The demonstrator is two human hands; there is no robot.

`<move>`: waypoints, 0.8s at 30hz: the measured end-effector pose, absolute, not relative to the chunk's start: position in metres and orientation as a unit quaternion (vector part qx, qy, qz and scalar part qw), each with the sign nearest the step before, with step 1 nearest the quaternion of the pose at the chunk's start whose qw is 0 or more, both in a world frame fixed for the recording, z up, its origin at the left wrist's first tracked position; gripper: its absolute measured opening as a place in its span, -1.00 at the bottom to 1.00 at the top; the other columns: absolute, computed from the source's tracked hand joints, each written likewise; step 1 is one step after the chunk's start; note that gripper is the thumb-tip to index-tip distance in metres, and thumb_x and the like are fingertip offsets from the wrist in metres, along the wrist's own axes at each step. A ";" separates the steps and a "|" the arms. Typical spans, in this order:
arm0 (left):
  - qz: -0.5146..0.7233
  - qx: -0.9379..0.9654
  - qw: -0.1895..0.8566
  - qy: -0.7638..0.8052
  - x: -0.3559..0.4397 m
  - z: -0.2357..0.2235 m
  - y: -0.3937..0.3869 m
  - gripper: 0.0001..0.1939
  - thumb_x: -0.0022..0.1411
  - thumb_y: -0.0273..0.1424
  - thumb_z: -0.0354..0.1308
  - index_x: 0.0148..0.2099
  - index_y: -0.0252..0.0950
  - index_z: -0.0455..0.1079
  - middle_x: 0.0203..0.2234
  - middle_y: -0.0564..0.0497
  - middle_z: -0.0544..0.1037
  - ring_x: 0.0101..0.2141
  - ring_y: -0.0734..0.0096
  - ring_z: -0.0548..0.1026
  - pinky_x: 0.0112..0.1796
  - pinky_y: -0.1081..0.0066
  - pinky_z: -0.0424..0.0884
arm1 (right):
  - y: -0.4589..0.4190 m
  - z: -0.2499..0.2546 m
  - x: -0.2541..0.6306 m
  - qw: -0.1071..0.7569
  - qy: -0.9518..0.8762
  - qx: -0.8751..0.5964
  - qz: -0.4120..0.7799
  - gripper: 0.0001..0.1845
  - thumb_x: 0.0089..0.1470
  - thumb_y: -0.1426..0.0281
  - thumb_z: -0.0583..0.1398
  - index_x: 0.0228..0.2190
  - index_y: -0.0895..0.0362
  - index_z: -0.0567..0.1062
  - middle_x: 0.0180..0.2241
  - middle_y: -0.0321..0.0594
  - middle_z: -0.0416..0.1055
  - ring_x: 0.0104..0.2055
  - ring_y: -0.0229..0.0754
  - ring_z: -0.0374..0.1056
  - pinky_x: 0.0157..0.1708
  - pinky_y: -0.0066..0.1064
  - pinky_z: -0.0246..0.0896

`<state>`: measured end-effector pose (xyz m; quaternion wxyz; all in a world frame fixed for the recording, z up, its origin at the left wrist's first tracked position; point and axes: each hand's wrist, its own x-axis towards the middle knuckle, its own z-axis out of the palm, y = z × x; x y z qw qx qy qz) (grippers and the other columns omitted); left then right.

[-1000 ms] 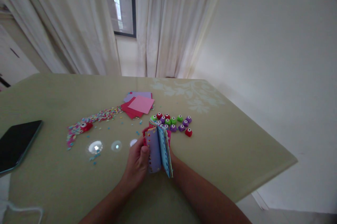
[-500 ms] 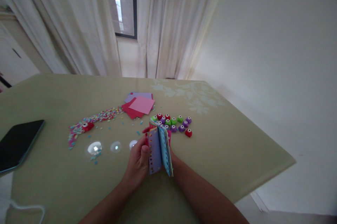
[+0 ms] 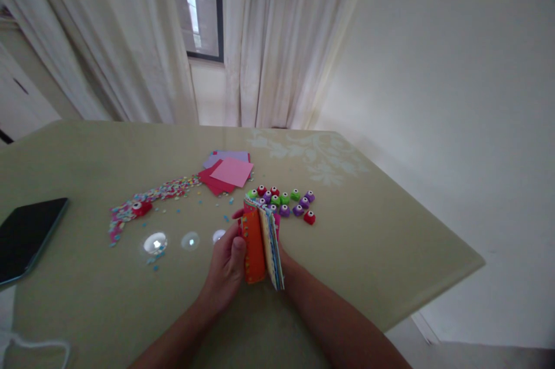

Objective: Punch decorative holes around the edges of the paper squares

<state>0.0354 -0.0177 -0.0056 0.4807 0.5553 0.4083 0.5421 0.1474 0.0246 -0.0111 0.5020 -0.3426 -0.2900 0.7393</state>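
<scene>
My left hand [image 3: 228,256] is closed on a stack of punched coloured paper sheets [image 3: 254,247], thumb on the near side. The sheets stand upright and are parted like a booklet, an orange one facing me on the left. Small holes run along their edges. My right hand [image 3: 281,250] is at the right side of the stack, its fingers mostly hidden behind the sheets. Just beyond lie several red, green and purple one-eyed pieces [image 3: 284,198] that look like small craft punches.
Paper confetti [image 3: 167,190] trails across the table [image 3: 373,247], with a red one-eyed piece [image 3: 141,208] on it. Pink, red and purple paper squares [image 3: 232,172] lie farther back. A dark tablet [image 3: 30,236] and a white cable [image 3: 43,343] are at left.
The left-facing sheet was purple and is now orange; the right part shows a pale sheet where a blue one was. Both hands have stayed nearly in place.
</scene>
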 end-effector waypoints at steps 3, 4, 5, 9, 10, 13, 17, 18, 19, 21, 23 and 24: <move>0.539 0.553 0.481 0.415 0.035 -0.007 -0.019 -0.21 0.38 0.28 -0.01 0.04 -0.34 0.61 -0.22 -0.19 0.70 -0.28 0.11 0.62 -0.23 0.25 0.56 | 0.025 -0.015 0.148 0.506 -0.271 -0.343 0.744 -0.42 -0.11 -0.15 0.32 -0.32 0.10 0.59 -0.52 -0.29 0.48 -0.46 -0.13 0.42 -0.45 -0.39 0.36; 0.540 0.552 0.484 0.411 0.036 -0.007 -0.019 -0.20 0.38 0.29 -0.02 0.04 -0.34 0.61 -0.21 -0.20 0.70 -0.27 0.10 0.62 -0.22 0.24 0.56 | 0.025 -0.016 0.148 0.505 -0.268 -0.344 0.745 -0.40 -0.13 -0.17 0.30 -0.32 0.10 0.59 -0.52 -0.29 0.48 -0.46 -0.13 0.41 -0.45 -0.38 0.36; 0.542 0.551 0.489 0.406 0.036 -0.008 -0.018 -0.19 0.38 0.30 -0.03 0.05 -0.33 0.61 -0.19 -0.21 0.70 -0.25 0.08 0.62 -0.19 0.22 0.56 | 0.026 -0.016 0.148 0.504 -0.267 -0.344 0.746 -0.39 -0.14 -0.18 0.29 -0.33 0.09 0.58 -0.53 -0.28 0.48 -0.47 -0.12 0.41 -0.45 -0.37 0.35; 0.547 0.544 0.502 0.391 0.036 -0.008 -0.018 -0.20 0.38 0.30 -0.04 0.10 -0.29 0.59 -0.11 -0.20 0.69 -0.14 0.06 0.62 -0.03 0.17 0.55 | 0.025 -0.014 0.147 0.499 -0.267 -0.343 0.750 -0.38 -0.12 -0.22 0.26 -0.34 0.08 0.58 -0.53 -0.26 0.48 -0.44 -0.08 0.43 -0.42 -0.34 0.38; 0.547 0.546 0.497 0.395 0.036 -0.008 -0.018 -0.20 0.37 0.31 -0.04 0.10 -0.28 0.60 -0.13 -0.19 0.69 -0.15 0.06 0.62 -0.04 0.18 0.54 | 0.025 -0.014 0.147 0.497 -0.269 -0.343 0.750 -0.38 -0.14 -0.21 0.28 -0.33 0.08 0.58 -0.52 -0.26 0.49 -0.43 -0.08 0.44 -0.41 -0.33 0.39; 0.545 0.556 0.478 0.406 0.035 -0.007 -0.017 -0.16 0.34 0.34 -0.05 0.06 -0.30 0.60 -0.21 -0.17 0.68 -0.23 0.09 0.61 -0.15 0.22 0.54 | 0.024 -0.014 0.148 0.496 -0.277 -0.345 0.747 -0.41 -0.16 -0.16 0.31 -0.34 0.08 0.59 -0.51 -0.25 0.51 -0.43 -0.08 0.45 -0.38 -0.32 0.41; 0.537 0.561 0.490 0.397 0.035 -0.007 -0.017 -0.15 0.37 0.33 -0.08 0.10 -0.32 0.58 -0.19 -0.17 0.67 -0.27 0.13 0.58 -0.19 0.23 0.53 | 0.024 -0.015 0.149 0.498 -0.284 -0.346 0.743 -0.39 -0.19 -0.17 0.34 -0.33 0.10 0.59 -0.50 -0.28 0.51 -0.44 -0.13 0.44 -0.38 -0.36 0.40; 0.535 0.558 0.493 0.399 0.035 -0.008 -0.017 -0.15 0.37 0.33 -0.08 0.11 -0.32 0.57 -0.18 -0.17 0.67 -0.25 0.11 0.58 -0.17 0.23 0.53 | 0.024 -0.016 0.149 0.497 -0.287 -0.347 0.742 -0.39 -0.22 -0.16 0.36 -0.34 0.10 0.59 -0.51 -0.28 0.51 -0.44 -0.14 0.43 -0.38 -0.37 0.39; 0.533 0.556 0.495 0.402 0.035 -0.008 -0.018 -0.15 0.36 0.33 -0.08 0.11 -0.31 0.57 -0.17 -0.17 0.67 -0.21 0.10 0.59 -0.15 0.22 0.53 | 0.024 -0.016 0.149 0.497 -0.289 -0.347 0.741 -0.39 -0.22 -0.16 0.37 -0.35 0.10 0.58 -0.51 -0.27 0.51 -0.44 -0.14 0.43 -0.39 -0.37 0.39; 0.531 0.554 0.498 0.404 0.034 -0.007 -0.018 -0.16 0.36 0.33 -0.09 0.11 -0.30 0.57 -0.16 -0.17 0.66 -0.17 0.08 0.58 -0.12 0.23 0.52 | 0.024 -0.017 0.149 0.498 -0.294 -0.347 0.738 -0.38 -0.20 -0.18 0.35 -0.34 0.10 0.58 -0.51 -0.27 0.52 -0.44 -0.12 0.44 -0.38 -0.35 0.42; 0.535 0.555 0.496 0.400 0.034 -0.007 -0.018 -0.18 0.37 0.33 -0.09 0.07 -0.28 0.57 -0.20 -0.15 0.65 -0.20 0.12 0.57 -0.14 0.25 0.52 | 0.024 -0.018 0.148 0.502 -0.298 -0.344 0.735 -0.37 -0.14 -0.21 0.30 -0.32 0.09 0.58 -0.50 -0.26 0.52 -0.44 -0.12 0.44 -0.38 -0.34 0.43; 0.537 0.556 0.498 0.394 0.034 -0.006 -0.018 -0.19 0.36 0.33 -0.08 0.03 -0.28 0.57 -0.25 -0.13 0.63 -0.26 0.16 0.56 -0.21 0.28 0.51 | 0.024 -0.019 0.148 0.503 -0.301 -0.342 0.734 -0.38 -0.10 -0.20 0.29 -0.30 0.09 0.58 -0.51 -0.27 0.51 -0.46 -0.13 0.43 -0.43 -0.35 0.42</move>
